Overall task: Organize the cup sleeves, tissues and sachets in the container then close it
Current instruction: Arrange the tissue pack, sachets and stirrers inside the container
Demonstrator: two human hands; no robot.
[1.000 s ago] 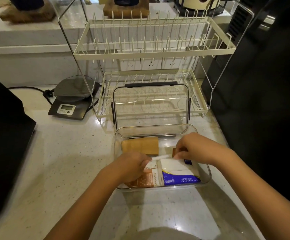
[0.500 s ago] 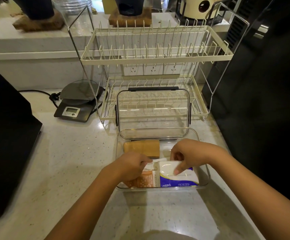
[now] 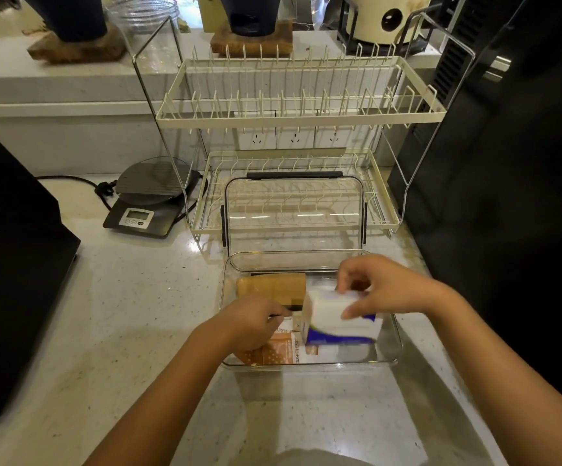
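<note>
Tissue pack (image 3: 340,322) tilted above the clear container (image 3: 392,359), pinched in my right hand (image 3: 387,290). Left hand (image 3: 251,322) curled on sachets (image 3: 281,348) inside; brown cup sleeves (image 3: 271,287) at the back. Lid (image 3: 293,213) stands open against the dish rack (image 3: 301,117).

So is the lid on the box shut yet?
No, the lid stands upright behind the open box, while the right hand holds the tissue pack.

I see warm, dim light from overhead; glare streaks the clear lid (image 3: 294,213), soft shadows fall toward the table's (image 3: 131,331) near edge, the moving tissue pack (image 3: 338,317) blurs, and rack wires bow near the edges.
</note>
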